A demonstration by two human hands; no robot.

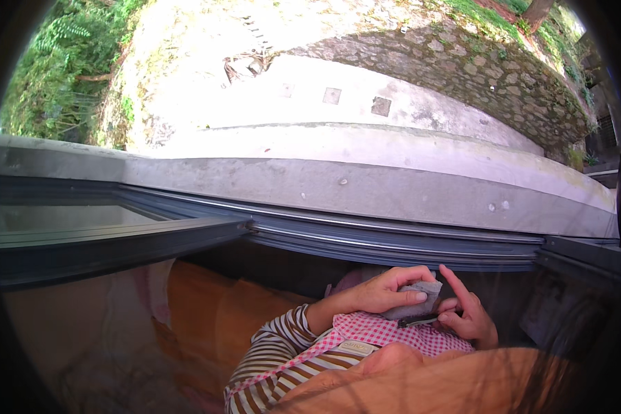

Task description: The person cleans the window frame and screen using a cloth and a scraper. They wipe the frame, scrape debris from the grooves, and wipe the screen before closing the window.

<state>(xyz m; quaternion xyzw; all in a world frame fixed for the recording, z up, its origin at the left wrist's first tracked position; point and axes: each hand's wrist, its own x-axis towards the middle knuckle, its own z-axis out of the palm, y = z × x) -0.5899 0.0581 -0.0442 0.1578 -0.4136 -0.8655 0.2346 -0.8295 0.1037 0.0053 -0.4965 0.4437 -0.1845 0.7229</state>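
My left hand grips a folded grey cloth between thumb and fingers, in front of my chest. To its right, my right hand pinches a thin dark tool that looks like a small brush; its exact kind is hard to tell. The index finger of that hand points out, its tip close to the lower edge of the window track. Just beyond both hands runs the dark metal track of a sliding window. A pink checked apron lies below the cloth.
A sliding window sash stands at the left, its glass pane behind the frame. Outside the track is a concrete ledge. Further out are a paved strip, a stone wall and bushes. Orange-brown furniture or fabric lies left of my arm.
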